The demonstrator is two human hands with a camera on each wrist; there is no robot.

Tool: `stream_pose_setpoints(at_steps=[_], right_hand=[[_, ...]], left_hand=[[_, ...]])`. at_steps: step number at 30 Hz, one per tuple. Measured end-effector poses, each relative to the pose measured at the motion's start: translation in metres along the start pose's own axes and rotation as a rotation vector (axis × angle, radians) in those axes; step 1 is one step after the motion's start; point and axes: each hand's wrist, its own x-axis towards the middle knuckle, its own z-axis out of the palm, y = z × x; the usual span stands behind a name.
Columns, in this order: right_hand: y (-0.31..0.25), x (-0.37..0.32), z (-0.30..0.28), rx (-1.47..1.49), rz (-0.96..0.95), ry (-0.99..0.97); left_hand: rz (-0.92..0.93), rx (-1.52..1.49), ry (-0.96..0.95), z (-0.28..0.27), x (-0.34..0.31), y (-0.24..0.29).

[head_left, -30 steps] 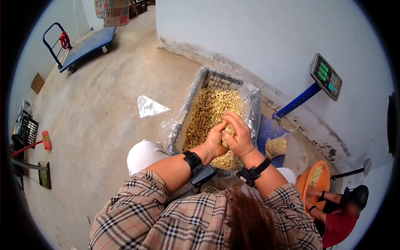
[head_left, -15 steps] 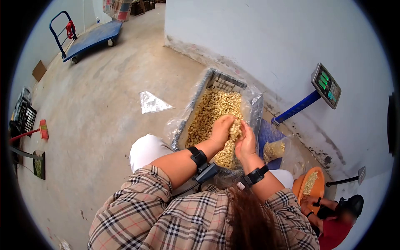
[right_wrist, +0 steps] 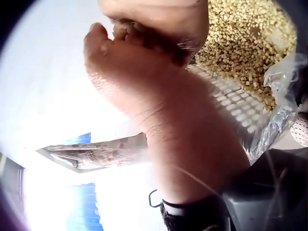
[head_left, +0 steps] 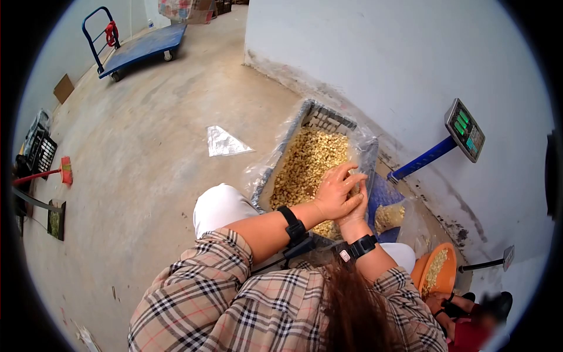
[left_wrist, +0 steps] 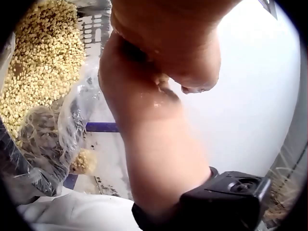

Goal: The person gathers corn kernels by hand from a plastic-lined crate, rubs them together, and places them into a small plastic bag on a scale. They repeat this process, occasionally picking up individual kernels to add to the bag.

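Note:
Pale yellow, kernel-like pieces (head_left: pixel 308 155) fill a grey slatted crate (head_left: pixel 263 186) lined with clear plastic. Above its right side, both hands meet palm to palm. The left hand (head_left: pixel 335 195) lies across the right one, its fingers mostly straight and thumb spread. Underneath, the right hand (head_left: pixel 355 216) is partly covered, with its fingertips showing beyond the left hand. A few light bits (right_wrist: pixel 126 29) show between the hands in the right wrist view; the rest of what they hold is hidden. In the left wrist view, a small yellow bit (left_wrist: pixel 161 79) sticks to the skin where the hands meet.
A blue-post scale with a lit display (head_left: pixel 465 129) stands right of the crate by the wall. Beside it is a plastic bag of pieces (head_left: pixel 389 217). Another person works at an orange basin (head_left: pixel 450 270). A blue platform trolley (head_left: pixel 143 50) stands far left.
Half a second ago the left hand gripped a pale clump beside the right palm; now it lies over the right hand. The head view has turned, so the surroundings appear shifted right.

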Motion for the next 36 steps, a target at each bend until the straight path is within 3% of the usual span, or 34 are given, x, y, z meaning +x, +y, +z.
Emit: stream_pose_setpoints(at_steps=[2, 5, 6, 9, 10, 13, 16, 18, 24, 26, 29, 36], right_hand=[[-0.001, -0.004, 0.000, -0.015, 0.025, 0.040], [-0.003, -0.008, 0.025, -0.106, -0.078, 0.230], [-0.005, -0.007, 0.030, -0.128, -0.115, 0.262], [-0.011, 0.003, 0.023, -0.271, -0.256, 0.227], [-0.012, 0.008, 0.020, -0.358, -0.310, 0.206], [-0.014, 0.014, 0.020, -0.795, -0.519, 0.117], [-0.012, 0.011, 0.025, -1.348, -0.758, -0.067], [-0.014, 0.008, 0.037, -1.527, -0.913, -0.190], [-0.015, 0.000, 0.059, -2.056, -1.178, -0.377], [-0.016, 0.003, 0.057, -2.135, -1.207, -0.401], [-0.020, -0.001, 0.061, -2.160, -1.293, -0.491], [-0.025, -0.001, 0.060, -2.168, -1.394, -0.690]], left_hand=[[0.021, -0.051, 0.073, 0.009, -0.003, -0.010], [-0.317, -0.216, 0.218, 0.010, 0.004, -0.008], [-0.500, -0.292, 0.243, 0.009, 0.007, -0.008], [-1.041, -1.151, 0.284, 0.011, 0.012, -0.012], [-1.221, -1.175, 0.277, 0.006, 0.016, -0.004], [-1.163, -1.586, 0.266, 0.010, 0.019, -0.005], [-1.261, -1.720, 0.345, 0.009, 0.019, -0.011], [-1.321, -1.779, 0.370, 0.007, 0.022, -0.016], [-1.175, -1.925, 0.204, 0.013, 0.020, -0.026], [-1.257, -1.847, 0.217, 0.013, 0.018, -0.027], [-1.094, -2.069, 0.068, 0.002, 0.020, -0.018], [-0.946, -1.904, -0.153, -0.004, 0.014, -0.017]])
